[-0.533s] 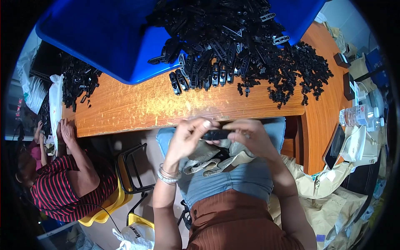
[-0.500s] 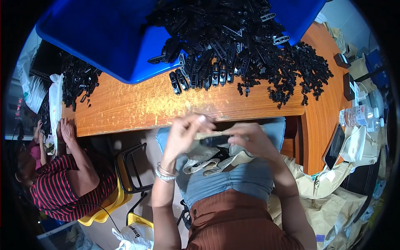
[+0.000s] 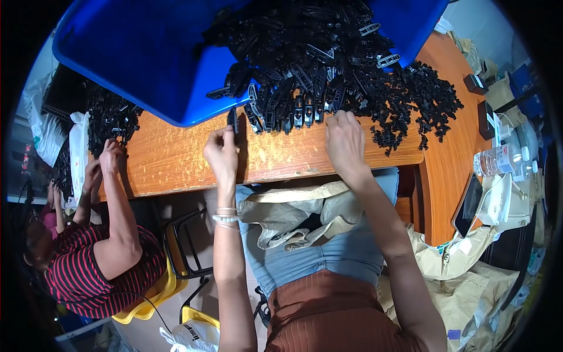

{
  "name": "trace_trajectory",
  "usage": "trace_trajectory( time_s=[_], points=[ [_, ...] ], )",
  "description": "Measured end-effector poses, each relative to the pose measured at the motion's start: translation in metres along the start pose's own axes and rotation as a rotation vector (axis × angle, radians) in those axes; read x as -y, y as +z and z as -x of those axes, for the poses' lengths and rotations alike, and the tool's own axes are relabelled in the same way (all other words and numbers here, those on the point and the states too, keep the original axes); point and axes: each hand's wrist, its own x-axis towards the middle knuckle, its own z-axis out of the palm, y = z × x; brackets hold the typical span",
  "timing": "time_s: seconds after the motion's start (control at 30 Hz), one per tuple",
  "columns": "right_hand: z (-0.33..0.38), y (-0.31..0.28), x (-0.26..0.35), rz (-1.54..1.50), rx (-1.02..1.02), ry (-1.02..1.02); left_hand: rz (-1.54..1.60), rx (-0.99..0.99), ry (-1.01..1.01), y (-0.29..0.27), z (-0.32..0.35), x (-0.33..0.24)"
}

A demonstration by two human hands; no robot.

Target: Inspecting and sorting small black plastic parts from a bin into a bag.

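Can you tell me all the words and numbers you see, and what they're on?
White bag, bottom edge: dark letters, which I won't copy.
Clear bottle, right: label too small to read.
Tan bag below it: marks too blurred to read.
Black part in the left hand: no writing visible.

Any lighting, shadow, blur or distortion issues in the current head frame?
Head view: black fisheye vignetting rounds off the corners; the tabletop is brightest around its worn middle; a dark shadow falls just right of the left hand; the black pile loses detail toward the top.
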Motion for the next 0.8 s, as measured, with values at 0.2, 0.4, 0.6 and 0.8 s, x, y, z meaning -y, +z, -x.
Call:
trace_trajectory(
  time_s=[0.2,0.4,0.6,0.8],
  points=[
    [0.019,-0.016,0.003,-0.76,-0.076,0.045,0.896,0.404,-0.181,-0.019,0.053,-0.038],
    [0.046,-0.036,0.003,-1.47,0.11,0.317,0.916,0.612,-0.116,-0.008,0.082,-0.052],
    [0.053,-0.047,0.008,-1.277,-0.151,0.305,0.693,0.532,-0.042,-0.013,0.097,-0.076],
    [0.057,-0.062,0.03,-1.303,-0.198,0.357,0.643,0.477,-0.108,-0.014,0.108,-0.083]
  ],
)
